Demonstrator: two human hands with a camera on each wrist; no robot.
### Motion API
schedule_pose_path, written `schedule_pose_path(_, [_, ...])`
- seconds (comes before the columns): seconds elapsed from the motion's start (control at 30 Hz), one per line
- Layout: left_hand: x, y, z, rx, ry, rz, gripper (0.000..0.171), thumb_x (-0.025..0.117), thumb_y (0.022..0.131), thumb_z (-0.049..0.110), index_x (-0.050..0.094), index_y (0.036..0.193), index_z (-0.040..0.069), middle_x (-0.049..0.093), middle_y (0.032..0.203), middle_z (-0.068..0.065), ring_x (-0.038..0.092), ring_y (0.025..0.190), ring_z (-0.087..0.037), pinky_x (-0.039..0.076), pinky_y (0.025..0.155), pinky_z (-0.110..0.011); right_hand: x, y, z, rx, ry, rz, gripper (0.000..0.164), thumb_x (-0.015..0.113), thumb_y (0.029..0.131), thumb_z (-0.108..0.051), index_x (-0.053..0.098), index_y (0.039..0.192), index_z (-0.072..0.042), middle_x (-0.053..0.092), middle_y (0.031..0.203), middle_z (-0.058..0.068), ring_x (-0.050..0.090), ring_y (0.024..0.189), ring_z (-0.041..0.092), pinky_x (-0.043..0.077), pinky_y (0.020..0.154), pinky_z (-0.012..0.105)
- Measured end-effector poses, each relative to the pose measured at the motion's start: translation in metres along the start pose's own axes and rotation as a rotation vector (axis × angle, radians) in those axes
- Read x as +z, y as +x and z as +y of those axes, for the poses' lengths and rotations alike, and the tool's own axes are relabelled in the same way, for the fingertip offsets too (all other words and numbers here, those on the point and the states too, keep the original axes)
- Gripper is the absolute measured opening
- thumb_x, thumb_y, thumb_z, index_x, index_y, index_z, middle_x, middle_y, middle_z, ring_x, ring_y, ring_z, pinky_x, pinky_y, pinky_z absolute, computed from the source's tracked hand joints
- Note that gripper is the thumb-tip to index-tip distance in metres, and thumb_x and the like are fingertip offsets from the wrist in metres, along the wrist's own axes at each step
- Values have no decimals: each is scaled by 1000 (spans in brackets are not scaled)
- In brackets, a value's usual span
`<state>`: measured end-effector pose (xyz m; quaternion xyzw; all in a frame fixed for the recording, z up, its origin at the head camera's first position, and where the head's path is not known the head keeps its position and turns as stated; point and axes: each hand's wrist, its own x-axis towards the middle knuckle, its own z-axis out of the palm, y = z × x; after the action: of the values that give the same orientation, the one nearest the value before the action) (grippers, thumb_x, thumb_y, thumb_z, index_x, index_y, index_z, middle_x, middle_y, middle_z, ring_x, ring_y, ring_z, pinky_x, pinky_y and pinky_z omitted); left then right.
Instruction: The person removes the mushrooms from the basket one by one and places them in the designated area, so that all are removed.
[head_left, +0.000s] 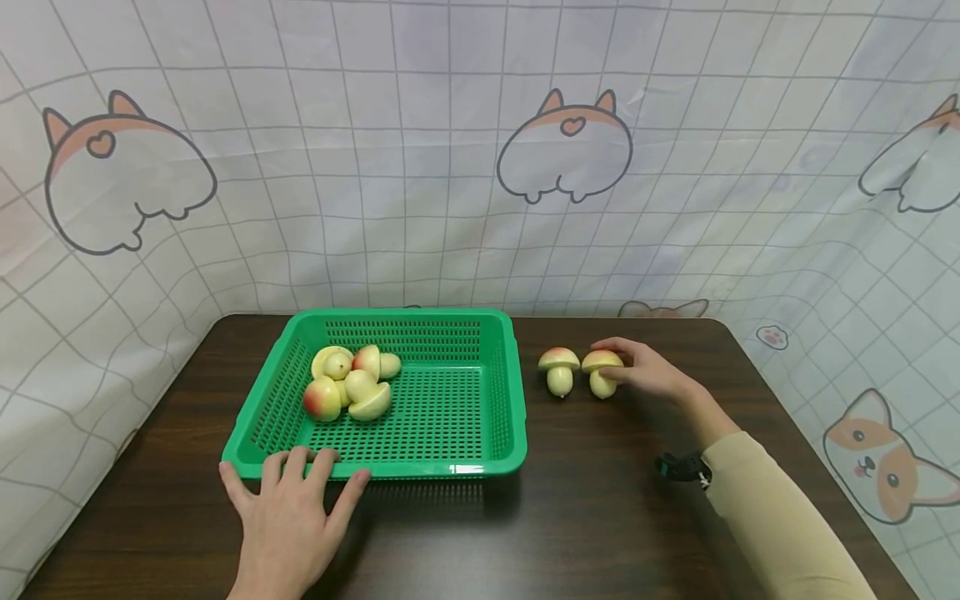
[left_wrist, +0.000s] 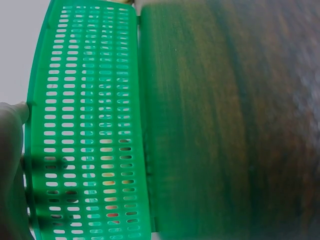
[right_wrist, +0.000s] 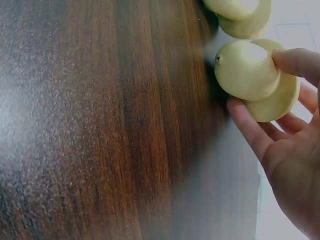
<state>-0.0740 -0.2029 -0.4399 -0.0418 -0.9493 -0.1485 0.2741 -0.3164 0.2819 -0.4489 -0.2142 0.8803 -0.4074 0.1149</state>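
Note:
My left hand (head_left: 288,521) grips the near rim of a green plastic basket (head_left: 480,468) at its left end. Its fingers hook over the edge and show as dark shapes through the slotted wall in the left wrist view. To the right of the basket, my right hand (head_left: 648,371) holds a toy mushroom (right_wrist: 245,72), yellowish with a red-tinged cap, thumb on one side and fingers round the other. A matching toy mushroom (head_left: 559,377) stands just left of it. Several more toy mushrooms (head_left: 322,400) lie together in the basket's left part.
Basket and mushrooms stand on a dark wood-grain table (head_left: 585,517). A pale grid-patterned cloth (head_left: 420,208) with cartoon dogs hangs behind and along both sides. A dark band (head_left: 681,467) shows at my right wrist beside the beige sleeve (head_left: 772,517).

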Motion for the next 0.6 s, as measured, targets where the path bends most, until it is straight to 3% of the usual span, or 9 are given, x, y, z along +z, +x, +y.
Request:
schedule_pose_path(0.2, [0,0,0,-1,4,-1,46,63,97,55,68,104,9,63,105,-20,52,111,-48,-5,102,-85,2,1,-1,3,24,0,52,65,103,-21,48,148,-1,53,141,20,57,120,34,51,89,42])
schedule_pose_path(0.4, [0,0,0,4,-2,3,47,63,97,55,68,104,9,64,105,-20,52,112,-48,-4,102,-85,2,0,-1,-7,27,-4,59,67,103,-23,44,152,-2,47,151,20,52,130,39,47,96,48])
schedule_pose_path(0.6, [1,0,0,12,-4,14,46,62,97,55,67,104,9,63,104,-19,52,111,-47,-2,101,-86,0,-1,0,-4,78,-18,62,67,103,-23,41,153,1,46,150,24,52,129,42,55,92,48])
